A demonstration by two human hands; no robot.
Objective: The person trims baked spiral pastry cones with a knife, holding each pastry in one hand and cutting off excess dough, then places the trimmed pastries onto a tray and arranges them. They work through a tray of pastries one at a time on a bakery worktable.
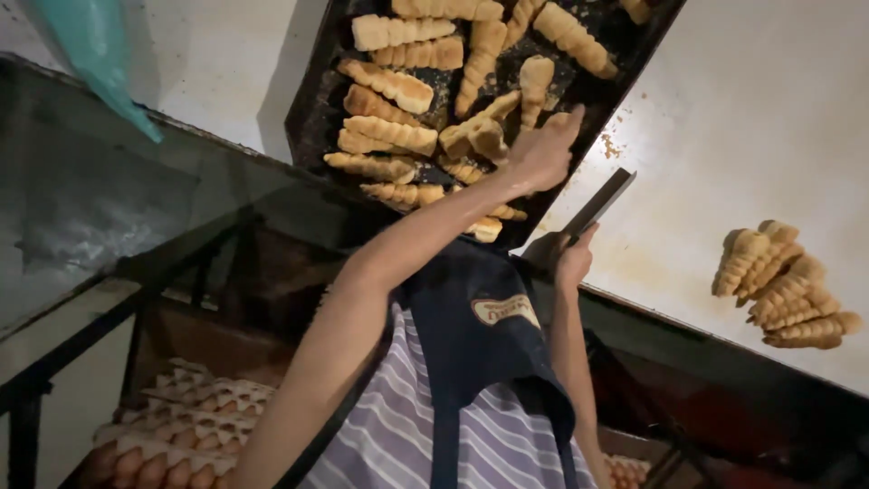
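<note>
Head camera view, looking down: the person's left hand (541,152) stretches over the dark rectangular metal baking tray (312,118), fingers spread open and resting on or just above a golden spiral horn pastry (484,136) near the tray's middle; whether it is touching cannot be told. That pastry's long axis runs roughly in line with the reaching forearm. The right hand (572,261) is nearer the body, closed around the handle of a flat dark metal scraper (599,205) angled toward the tray's edge. A separate heap of horn pastries (786,285) lies well apart on the pale worktop (724,109).
</note>
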